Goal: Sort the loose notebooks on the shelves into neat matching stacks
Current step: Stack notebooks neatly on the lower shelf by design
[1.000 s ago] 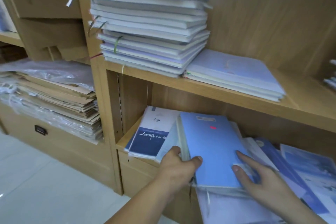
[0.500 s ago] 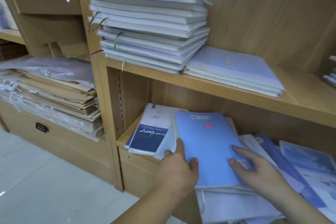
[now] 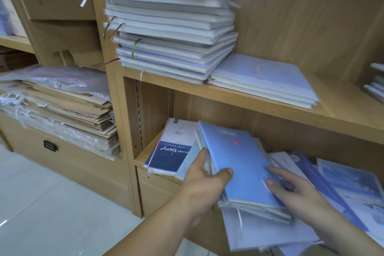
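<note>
Left hand [image 3: 204,181] deeper along shelf's [image 3: 143,157] notebooks [image 3: 239,164]

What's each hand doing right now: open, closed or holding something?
Left hand: grips the blue notebook, thumb on its cover.
Right hand: touches the notebook's right edge; grip cannot be told.

Setting: stationery shop or stockroom. Evidence: wooden shelves [image 3: 270,108] loaded in bulk. Tall stack of pale notebooks [image 3: 166,27] on the upper shelf (many alike), blue notebooks [image 3: 239,158] below, plastic-wrapped brown folders [image 3: 68,110] left, drawer [image 3: 72,151] beneath, tiled floor [image 3: 52,203].
</note>
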### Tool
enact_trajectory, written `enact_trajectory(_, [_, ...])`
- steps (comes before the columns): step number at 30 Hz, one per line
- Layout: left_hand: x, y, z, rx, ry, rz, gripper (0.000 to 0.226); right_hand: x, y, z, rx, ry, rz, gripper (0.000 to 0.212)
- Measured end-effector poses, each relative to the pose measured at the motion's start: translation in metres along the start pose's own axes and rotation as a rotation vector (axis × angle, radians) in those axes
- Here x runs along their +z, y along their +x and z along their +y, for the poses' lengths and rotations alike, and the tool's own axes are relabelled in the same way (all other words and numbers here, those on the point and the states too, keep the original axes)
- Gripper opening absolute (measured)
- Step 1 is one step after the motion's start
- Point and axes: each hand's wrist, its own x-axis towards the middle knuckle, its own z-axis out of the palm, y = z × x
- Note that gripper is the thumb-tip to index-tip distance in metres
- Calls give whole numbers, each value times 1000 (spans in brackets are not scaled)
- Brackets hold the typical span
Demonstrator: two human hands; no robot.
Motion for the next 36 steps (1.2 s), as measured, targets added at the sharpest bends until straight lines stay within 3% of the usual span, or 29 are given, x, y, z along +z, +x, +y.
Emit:
enact_trajectory(4, [-14,-13,4,-28,-58,-10,78,3,-14,-11,30,-8,-19,43])
enact_trajectory(11, [-44,-26,-18,-128,193,-58,82,26,-36,-14,50,-340,-101,66])
enact_trajectory(18, [-33,-26,-15,-152,87,-49,95,29,-39,-14,66,-351,-69,69])
enact_trajectory(22, [-25,-29,2,-86,-77,-16,88,18,-44,-20,90,-148,-92,61])
enact_trajectory(26, [-22,-56,18,-49,-145,-9,85,10,-61,-36,276,296,-222,54])
enact_trajectory(30, [-29,-93,34,-17,-177,-27,79,11,-85,-40,384,589,-298,43])
enact_trajectory(34, [-43,-136,47,50,-161,-24,73,19,-131,-45,328,714,-393,43])
enact_trajectory(36, [-53,-160,51,99,-128,-33,69,19,-152,-47,226,689,-325,48])
